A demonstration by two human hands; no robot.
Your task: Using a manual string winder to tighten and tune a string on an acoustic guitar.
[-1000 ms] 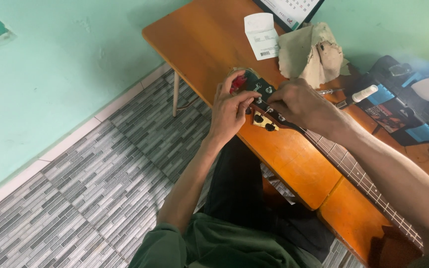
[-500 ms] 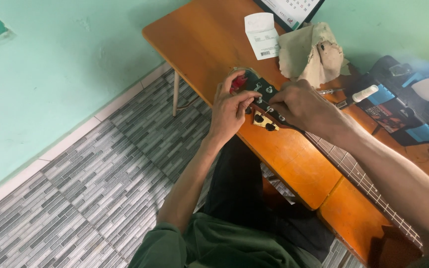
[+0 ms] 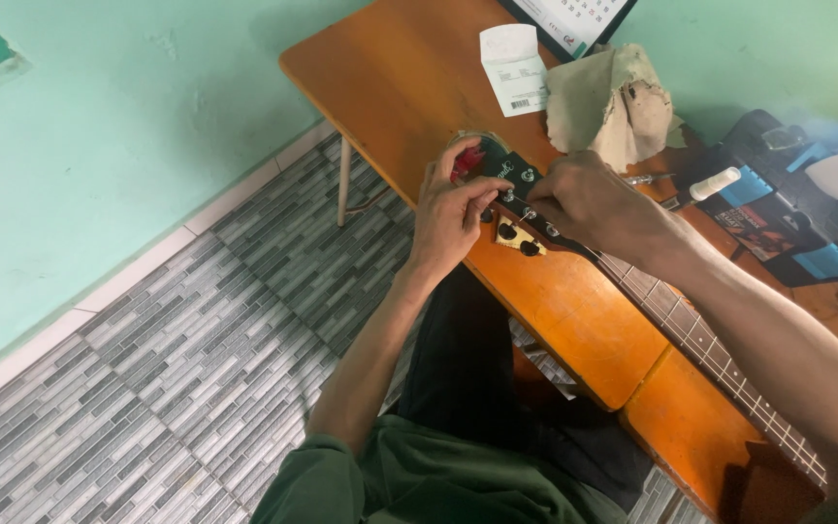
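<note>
Both my hands sit at the guitar headstock [image 3: 514,199] on the orange table [image 3: 409,78]: left hand [image 3: 450,215] pinching a tuning peg [image 3: 486,215], right hand [image 3: 589,202] clasping the neck, stringing seemingly unfinished.

Two hands at centre frame: left hand [image 3: 453,215] and right hand [image 3: 594,202], both at one guitar headstock [image 3: 516,199]. One guitar neck [image 3: 710,354] running to the lower right. Perhaps five tuning pegs [image 3: 508,231] showing, others hidden under fingers. One orange table [image 3: 409,87] in the upper middle. One white paper slip [image 3: 514,70] near the top. One crumpled beige cloth [image 3: 613,102] beside it. One calendar [image 3: 574,17] at the top edge.
</note>
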